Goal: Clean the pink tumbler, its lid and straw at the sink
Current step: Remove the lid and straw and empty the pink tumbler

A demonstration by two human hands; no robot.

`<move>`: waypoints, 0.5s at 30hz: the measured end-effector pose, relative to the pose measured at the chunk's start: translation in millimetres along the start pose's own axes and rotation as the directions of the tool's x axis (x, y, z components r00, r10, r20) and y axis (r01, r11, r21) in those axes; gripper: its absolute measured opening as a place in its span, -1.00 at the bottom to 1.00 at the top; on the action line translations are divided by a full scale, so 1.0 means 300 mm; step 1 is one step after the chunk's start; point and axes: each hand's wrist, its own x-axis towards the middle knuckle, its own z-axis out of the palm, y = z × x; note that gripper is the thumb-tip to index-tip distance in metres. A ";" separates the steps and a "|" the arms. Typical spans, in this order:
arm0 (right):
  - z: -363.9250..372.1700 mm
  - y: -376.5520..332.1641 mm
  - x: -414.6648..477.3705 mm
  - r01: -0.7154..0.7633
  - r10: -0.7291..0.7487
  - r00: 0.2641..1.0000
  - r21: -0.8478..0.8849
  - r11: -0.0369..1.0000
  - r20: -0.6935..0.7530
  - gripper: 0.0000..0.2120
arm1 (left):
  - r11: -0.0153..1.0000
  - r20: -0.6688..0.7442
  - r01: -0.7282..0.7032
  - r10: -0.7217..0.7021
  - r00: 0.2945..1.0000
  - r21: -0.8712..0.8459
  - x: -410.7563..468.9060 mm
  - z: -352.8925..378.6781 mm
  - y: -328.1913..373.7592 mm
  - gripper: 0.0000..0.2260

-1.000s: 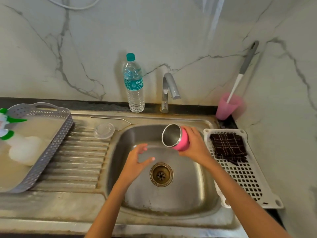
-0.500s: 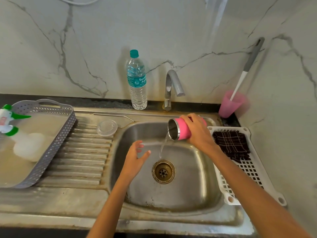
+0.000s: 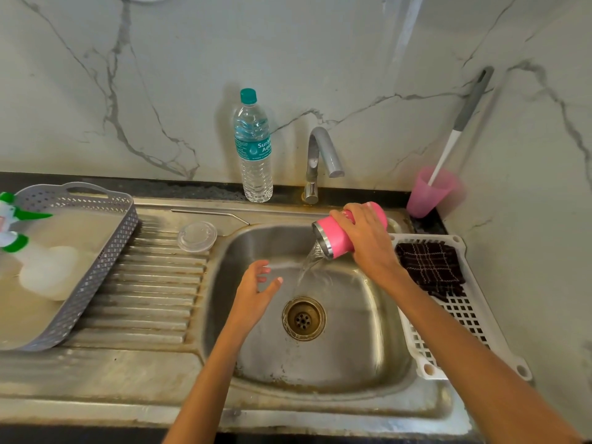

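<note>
My right hand (image 3: 368, 241) grips the pink tumbler (image 3: 336, 233) over the back right of the steel sink (image 3: 368, 363). The tumbler is tipped mouth-down to the left, and water streams from its steel rim into the basin. My left hand (image 3: 256, 293) hovers above the basin left of the stream, fingers loosely spread, holding nothing. The clear round lid (image 3: 197, 236) lies on the ribbed drainboard. The thin metal straw (image 3: 209, 214) lies along the back edge of the drainboard, behind the lid.
A tap (image 3: 320, 158) and a water bottle (image 3: 253, 149) stand behind the sink. A grey basket (image 3: 96, 270) with a spray bottle (image 3: 12, 225) sits at left. At right are a white rack (image 3: 464, 318) with a dark cloth (image 3: 429, 267) and a pink cup (image 3: 431, 193) holding a brush.
My right hand has lifted the tumbler toward the back right and tipped its mouth downward, so water now pours out. My left hand has stayed over the basin.
</note>
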 end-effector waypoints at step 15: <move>0.056 -0.014 -0.042 -0.114 0.103 0.991 0.131 0.985 0.091 -0.15 | 0.999 0.064 0.034 -0.032 0.997 -0.029 -0.011 0.010 0.027 -0.48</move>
